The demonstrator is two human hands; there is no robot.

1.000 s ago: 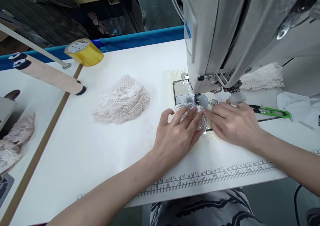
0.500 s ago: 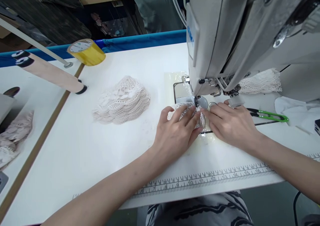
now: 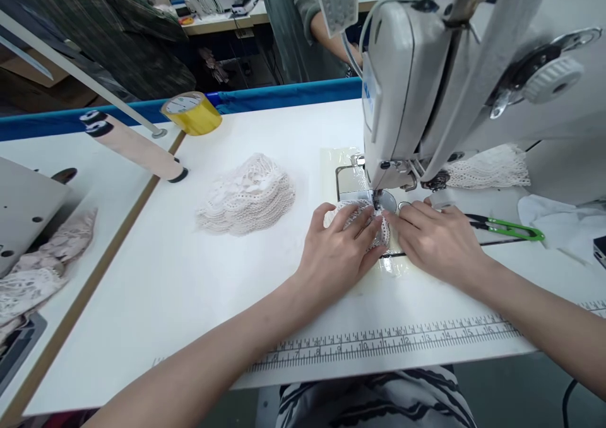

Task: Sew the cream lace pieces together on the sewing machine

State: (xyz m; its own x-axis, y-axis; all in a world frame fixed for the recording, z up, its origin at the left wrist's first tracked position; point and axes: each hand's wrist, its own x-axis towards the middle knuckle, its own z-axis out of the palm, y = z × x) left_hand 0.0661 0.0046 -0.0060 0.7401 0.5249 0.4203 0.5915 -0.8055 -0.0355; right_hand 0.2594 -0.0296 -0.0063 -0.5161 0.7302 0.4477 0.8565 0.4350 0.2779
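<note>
The left hand (image 3: 338,245) rests bent fingers on the lace (image 3: 385,233) beneath the machine (image 3: 391,93); the right hand (image 3: 438,238) touches its edge — whether either pinches, one cannot tell. A pile (image 3: 250,197) lies leftward.

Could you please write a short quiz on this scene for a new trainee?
1. True or false: the tape roll is red.
2. Which hand is nearer the green-and-black snips? A) left; B) right; C) both equally near.
3. Fill in the blank: the left hand touches a piece of white ____ at the sewing machine.

Key:
1. False; it is yellow.
2. B, the right hand.
3. Lace.
</note>
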